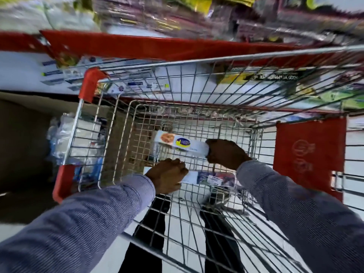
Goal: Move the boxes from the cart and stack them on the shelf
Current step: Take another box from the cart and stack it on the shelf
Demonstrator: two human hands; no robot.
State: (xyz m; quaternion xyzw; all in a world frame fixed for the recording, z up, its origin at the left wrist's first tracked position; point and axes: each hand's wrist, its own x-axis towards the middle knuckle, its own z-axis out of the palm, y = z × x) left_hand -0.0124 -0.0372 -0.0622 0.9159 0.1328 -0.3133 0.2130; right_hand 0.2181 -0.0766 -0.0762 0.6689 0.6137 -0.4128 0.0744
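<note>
— Shop aisle, was it?

— Yes. White floor (189, 223) underfoot, and a wire cart (197, 107) with red corner guards filled the middle of the view. Both hands were down inside its basket.

— And the boxes?

— One white box (177, 143) with a food picture and a blue oval label was at the far end of the basket. The right hand (225, 153) had closed round its right end, fingers wrapped over the edge. A second box (208, 179), white at one end and dark printed at the other, lay nearer the person. The left hand (167, 176) had curled over its left end; I could not tell how firmly it gripped.

— The two boxes touched?

— No, apart, with bare wire grid between them.

— What stood around them?

— The basket's wire walls on every side, so the hands reached in from above. A red plastic panel (309, 154) hung on the cart's right. Both sleeves (98, 223) were blue-grey and striped, and dark trouser legs (151, 233) showed through the mesh below.

— And the shelf?

— Directly beyond the cart: a red shelf edge (157, 46) ran across the top, with blurred packets (177, 14) above it and more goods (295, 83) behind the far wire wall. Left of the cart sat a clear plastic bundle (61, 140), too blurred to identify.
</note>
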